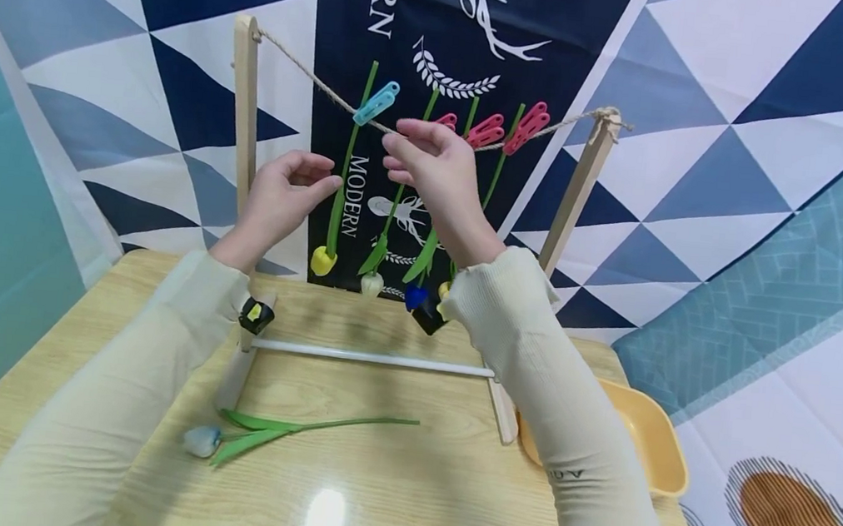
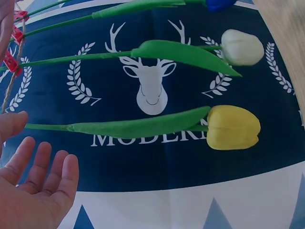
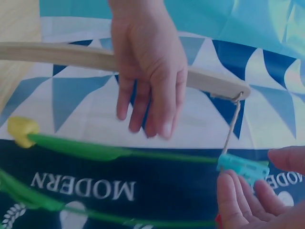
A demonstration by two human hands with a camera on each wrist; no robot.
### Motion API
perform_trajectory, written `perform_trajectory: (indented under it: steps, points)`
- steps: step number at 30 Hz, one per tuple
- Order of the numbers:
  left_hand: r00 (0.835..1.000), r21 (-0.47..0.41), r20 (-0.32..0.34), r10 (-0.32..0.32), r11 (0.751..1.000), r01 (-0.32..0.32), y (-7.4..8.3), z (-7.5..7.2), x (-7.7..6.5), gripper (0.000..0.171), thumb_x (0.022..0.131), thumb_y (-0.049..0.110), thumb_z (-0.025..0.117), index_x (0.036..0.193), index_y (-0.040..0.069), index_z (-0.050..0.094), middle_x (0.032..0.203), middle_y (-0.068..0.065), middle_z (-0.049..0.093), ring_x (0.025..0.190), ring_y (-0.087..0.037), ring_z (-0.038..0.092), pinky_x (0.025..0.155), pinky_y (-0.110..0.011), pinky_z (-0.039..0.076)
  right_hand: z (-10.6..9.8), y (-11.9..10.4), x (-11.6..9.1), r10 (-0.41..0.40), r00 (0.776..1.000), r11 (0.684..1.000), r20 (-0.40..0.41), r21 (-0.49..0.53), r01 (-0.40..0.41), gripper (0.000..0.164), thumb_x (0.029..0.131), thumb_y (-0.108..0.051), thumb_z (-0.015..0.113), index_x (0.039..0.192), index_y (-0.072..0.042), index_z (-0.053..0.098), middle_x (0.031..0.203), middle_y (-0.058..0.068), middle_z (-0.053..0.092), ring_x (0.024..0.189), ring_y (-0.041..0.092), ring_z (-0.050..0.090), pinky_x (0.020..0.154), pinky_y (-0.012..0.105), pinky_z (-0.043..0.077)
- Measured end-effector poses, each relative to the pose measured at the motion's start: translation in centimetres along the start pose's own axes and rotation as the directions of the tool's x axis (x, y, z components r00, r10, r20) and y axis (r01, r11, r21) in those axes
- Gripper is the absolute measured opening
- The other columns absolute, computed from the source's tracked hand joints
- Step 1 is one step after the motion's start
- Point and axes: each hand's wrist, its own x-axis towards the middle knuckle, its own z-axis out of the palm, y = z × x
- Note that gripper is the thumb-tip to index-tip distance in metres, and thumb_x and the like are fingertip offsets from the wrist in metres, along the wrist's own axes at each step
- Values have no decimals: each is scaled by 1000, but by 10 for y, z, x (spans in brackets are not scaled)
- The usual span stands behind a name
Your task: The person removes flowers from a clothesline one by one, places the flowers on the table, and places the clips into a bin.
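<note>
A yellow tulip (image 1: 323, 260) hangs head down from the rope (image 1: 303, 69), its stem clipped by a light-blue clothespin (image 1: 377, 104). Beside that stem is my left hand (image 1: 276, 204), fingers loosely bent and nothing in them; the left wrist view shows its fingers spread near the stem. My right hand (image 1: 444, 181) is just right of the blue clothespin, thumb and fingers apart around its end in the right wrist view. Red clothespins (image 1: 527, 128) hold more hanging tulips, among them a white tulip (image 1: 371, 284) and a dark-blue tulip (image 1: 415, 297). My right hand partly hides these.
Wooden posts (image 1: 243, 105) carry the rope at both sides, joined low down by a white bar (image 1: 375, 358). A pale-blue tulip (image 1: 203, 441) lies on the wooden table (image 1: 400, 503). At the right edge, behind my right sleeve, sits a yellow bin (image 1: 664, 451). Patterned cloth hangs behind.
</note>
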Motion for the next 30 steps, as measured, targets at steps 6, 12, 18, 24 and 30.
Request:
perform_trajectory:
  steps: [6,12,18,24,30]
  points:
    - [1000,-49,4,22,999,-21,6,5,10,43,91,29,61,125,6,54,121,-11,58,108,-20,55,91,-31,46,13,-16,11,-3,998,1000,-67,-13,2,45,87,-15,65,130,-9,50,112,9,64,96,17,65,86,23,52]
    - [1000,-119,3,28,993,-27,11,10,17,42,91,23,62,128,6,52,125,-12,56,113,-23,54,98,-35,44,16,-27,21,26,996,994,-84,-105,-35,53,87,-15,65,136,-11,45,113,6,62,101,17,63,88,20,50]
    - [999,-144,1,32,989,-32,8,13,21,40,92,22,60,129,8,52,125,-11,56,114,-21,54,98,-33,44,19,-33,32,50,998,990,-47,-130,-56,57,88,-14,65,139,-10,41,118,5,62,105,11,61,89,20,49]
    - [1000,-166,1,29,986,-28,8,16,24,39,92,24,59,128,9,53,124,-11,56,112,-20,54,97,-32,45,21,-37,38,94,995,980,-40,-171,-99,54,88,-15,64,138,-9,44,122,4,62,107,10,61,91,20,48]
    - [997,-204,-32,68,976,-73,8,17,26,31,92,19,60,119,4,60,109,-6,63,93,-8,58,83,-19,47,21,-40,40,116,992,981,-40,-152,-121,49,88,-12,64,135,-8,50,120,4,63,106,10,62,89,19,49]
